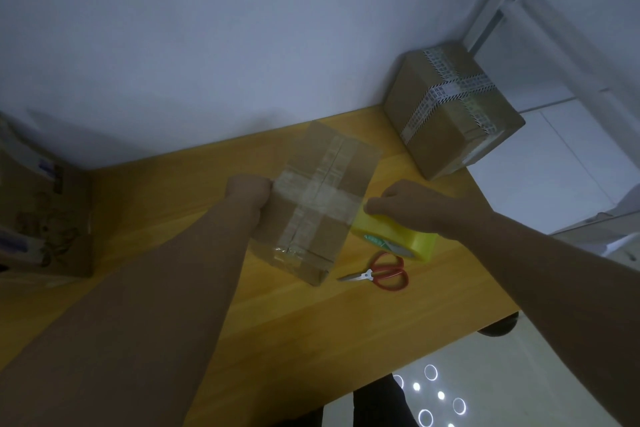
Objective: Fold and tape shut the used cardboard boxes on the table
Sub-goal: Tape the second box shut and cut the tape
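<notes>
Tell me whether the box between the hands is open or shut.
Shut: the box has flat flaps, with tape crossed over the seam.

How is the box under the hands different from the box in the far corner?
The flat box is low and wide; the corner box is tall and chunky. The flat box wears pale, see-through tape; the corner box has black-and-white patterned tape. The left hand holds the flat box's edge; nothing touches the corner box. Both are brown cardboard with crossed tape.
</notes>
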